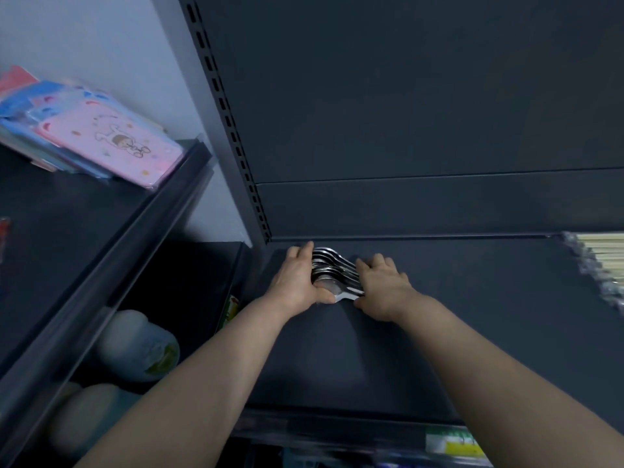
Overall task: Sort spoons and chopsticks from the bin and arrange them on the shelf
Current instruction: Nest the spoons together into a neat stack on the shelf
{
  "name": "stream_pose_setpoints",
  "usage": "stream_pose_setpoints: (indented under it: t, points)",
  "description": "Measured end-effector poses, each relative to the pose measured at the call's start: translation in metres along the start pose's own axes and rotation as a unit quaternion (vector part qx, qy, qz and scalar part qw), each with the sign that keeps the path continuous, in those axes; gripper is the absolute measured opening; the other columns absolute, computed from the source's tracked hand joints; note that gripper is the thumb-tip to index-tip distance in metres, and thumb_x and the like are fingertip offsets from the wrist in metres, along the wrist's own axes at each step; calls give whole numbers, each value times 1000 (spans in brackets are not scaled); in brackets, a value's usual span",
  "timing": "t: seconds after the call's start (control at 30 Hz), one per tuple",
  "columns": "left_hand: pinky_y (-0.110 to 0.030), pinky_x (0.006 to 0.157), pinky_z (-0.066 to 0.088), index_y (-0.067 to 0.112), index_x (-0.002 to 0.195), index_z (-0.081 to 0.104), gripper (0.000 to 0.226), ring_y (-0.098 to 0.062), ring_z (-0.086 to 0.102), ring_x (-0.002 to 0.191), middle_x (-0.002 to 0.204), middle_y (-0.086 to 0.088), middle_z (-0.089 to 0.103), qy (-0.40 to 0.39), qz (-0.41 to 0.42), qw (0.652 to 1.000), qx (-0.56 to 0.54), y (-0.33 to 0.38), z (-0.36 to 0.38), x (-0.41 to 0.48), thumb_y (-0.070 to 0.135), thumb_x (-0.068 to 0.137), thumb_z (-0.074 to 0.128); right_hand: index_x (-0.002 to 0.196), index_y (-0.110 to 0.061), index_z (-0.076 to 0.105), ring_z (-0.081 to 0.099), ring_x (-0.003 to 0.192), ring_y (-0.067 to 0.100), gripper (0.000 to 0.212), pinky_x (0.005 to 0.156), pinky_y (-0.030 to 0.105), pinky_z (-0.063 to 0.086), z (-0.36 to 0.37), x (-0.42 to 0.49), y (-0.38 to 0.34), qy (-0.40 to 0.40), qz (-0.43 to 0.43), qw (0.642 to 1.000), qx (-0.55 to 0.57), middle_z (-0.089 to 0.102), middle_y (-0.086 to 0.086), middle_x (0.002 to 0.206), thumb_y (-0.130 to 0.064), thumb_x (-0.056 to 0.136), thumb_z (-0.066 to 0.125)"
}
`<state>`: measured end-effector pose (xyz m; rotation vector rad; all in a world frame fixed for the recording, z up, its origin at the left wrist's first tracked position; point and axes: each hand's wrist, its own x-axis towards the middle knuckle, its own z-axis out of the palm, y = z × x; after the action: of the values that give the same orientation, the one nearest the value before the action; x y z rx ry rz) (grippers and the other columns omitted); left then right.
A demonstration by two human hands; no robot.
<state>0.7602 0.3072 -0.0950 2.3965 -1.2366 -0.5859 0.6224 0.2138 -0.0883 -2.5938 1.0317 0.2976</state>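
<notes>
Shiny metal spoons [332,271] stacked at back-left corner of dark grey metal shelf [456,332]; your left hand [299,280] cups bowls, your right hand [383,287] curls over handles; wrapped pale chopsticks [604,258] far right

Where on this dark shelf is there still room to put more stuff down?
The widest bare patch lies between the right hand and the wrapped chopsticks, running forward to the front edge of the shelf. The back left corner is crowded: there the left hand and the right hand hold the bunched spoons.
</notes>
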Motion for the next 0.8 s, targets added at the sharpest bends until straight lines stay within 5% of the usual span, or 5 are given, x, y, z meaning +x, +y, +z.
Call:
stream_pose_setpoints:
  t: [0.13,0.3,0.43,0.57,0.8]
  points:
    - [-25,100,39,20,139,41,84,-18,48,120,129,0,38,29,17,999,-21,13,16,-3,30,69,86,135,-16,38,33,126,27,49,103,39,32,5,-10,16,41,23,999,-9,35,9,134,-34,93,56]
    - [-31,93,44,24,121,53,62,-17,52,111,117,3,47,48,53,997,-24,54,47,-7,37,68,84,132,-17,41,37,122,25,39,98,38,34,2,-42,61,81,67,993,-45,40,6,128,-35,98,47]
    - [-35,94,45,24,125,51,62,-17,50,114,120,3,47,46,75,996,-30,91,75,-12,38,72,81,150,-13,16,30,132,25,57,108,39,28,9,-66,100,93,79,991,-47,33,7,142,-36,101,36]
    - [-34,103,41,22,144,35,85,-19,44,126,136,0,43,41,82,996,-17,108,90,-18,35,74,81,152,-11,-13,-4,148,21,77,121,41,1,14,-75,116,51,50,997,-2,-1,4,161,-45,100,32]
    - [-28,100,40,21,132,49,81,-17,50,118,125,1,51,28,35,997,-61,105,81,-21,35,62,88,152,-16,-16,5,147,22,84,116,48,14,0,-64,111,15,22,1000,-9,-1,0,161,-44,96,40]
